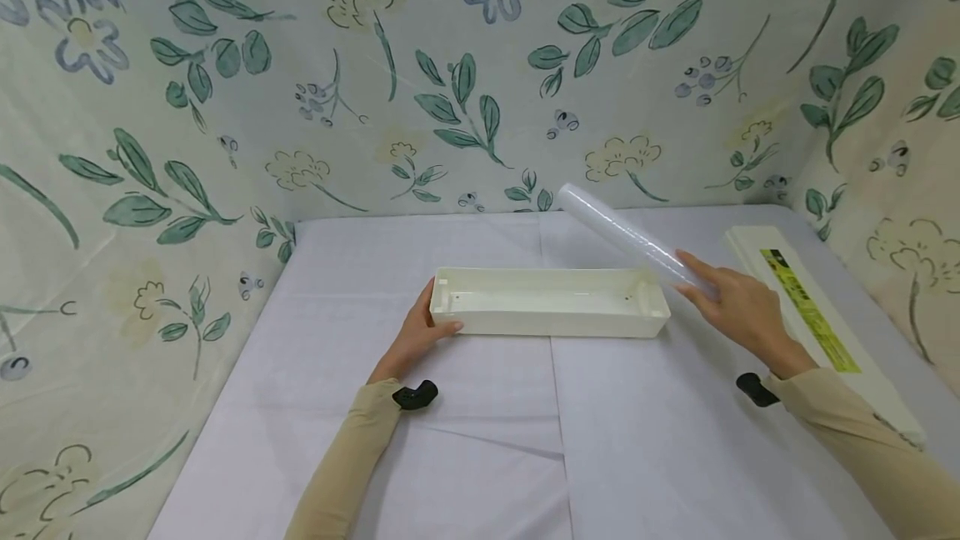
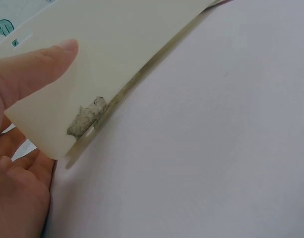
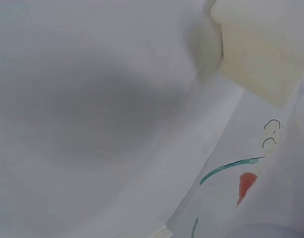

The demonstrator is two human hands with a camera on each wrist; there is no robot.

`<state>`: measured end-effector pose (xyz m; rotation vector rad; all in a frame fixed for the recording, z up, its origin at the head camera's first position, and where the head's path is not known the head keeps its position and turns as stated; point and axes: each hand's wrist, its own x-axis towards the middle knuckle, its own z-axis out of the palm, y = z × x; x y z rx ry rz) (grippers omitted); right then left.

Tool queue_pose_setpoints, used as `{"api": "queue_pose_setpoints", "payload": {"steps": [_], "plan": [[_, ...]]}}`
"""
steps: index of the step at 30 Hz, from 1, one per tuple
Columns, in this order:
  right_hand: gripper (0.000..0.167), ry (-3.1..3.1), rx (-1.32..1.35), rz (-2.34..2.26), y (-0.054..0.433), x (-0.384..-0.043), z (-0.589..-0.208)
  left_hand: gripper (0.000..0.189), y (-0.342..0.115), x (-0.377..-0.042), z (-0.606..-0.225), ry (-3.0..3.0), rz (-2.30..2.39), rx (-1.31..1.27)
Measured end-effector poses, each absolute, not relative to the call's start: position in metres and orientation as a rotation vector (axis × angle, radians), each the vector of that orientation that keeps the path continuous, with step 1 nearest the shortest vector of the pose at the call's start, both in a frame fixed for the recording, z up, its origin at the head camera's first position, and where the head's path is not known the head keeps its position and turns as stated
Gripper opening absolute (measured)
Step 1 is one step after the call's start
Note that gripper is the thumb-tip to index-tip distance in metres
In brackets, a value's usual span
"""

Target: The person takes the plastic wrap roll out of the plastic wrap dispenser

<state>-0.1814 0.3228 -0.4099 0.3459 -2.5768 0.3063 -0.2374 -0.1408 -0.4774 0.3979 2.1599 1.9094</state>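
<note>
A long cream-white open-topped box point(image 1: 551, 324) lies lengthwise on the cloth-covered table. My left hand point(image 1: 414, 335) grips its left end, thumb on the near wall and fingers behind the end. The left wrist view shows that thumb point(image 2: 37, 69) on the box wall point(image 2: 117, 44), above a grey-white patch near the lower edge. My right hand point(image 1: 738, 311) holds a clear, shiny roll of plastic film point(image 1: 618, 230) by its near end. The roll slants up and left over the box's right end. In the right wrist view, the box's end point(image 3: 261, 62) and one fingertip point(image 3: 246, 184) show.
A long white lid-like panel point(image 1: 765, 261) with a yellow-green label lies slantwise at the table's right side, beside and under my right forearm. Floral cloth point(image 1: 480, 148) hangs behind the table point(image 1: 480, 432) and along both sides. A seam crosses the white tablecloth.
</note>
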Motion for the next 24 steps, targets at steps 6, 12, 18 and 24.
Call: {"api": "queue_pose_setpoints", "payload": {"steps": [6, 12, 18, 24], "plan": [[0.058, -2.658, 0.237, 0.339, 0.324, -0.179, -0.411, 0.097, -0.140, -0.230, -0.460, 2.143, 1.873, 0.402], [0.056, -2.652, 0.196, 0.376, 0.326, -0.177, -0.411, 0.097, -0.140, -0.229, -0.459, 2.172, 1.833, 0.402], [0.055, -2.646, 0.160, 0.380, 0.327, -0.177, -0.413, 0.097, -0.142, -0.238, -0.476, 2.193, 1.851, 0.391], [0.056, -2.619, 0.159, 0.381, 0.330, -0.177, -0.415, 0.098, -0.142, -0.241, -0.484, 2.205, 1.863, 0.406]]}}
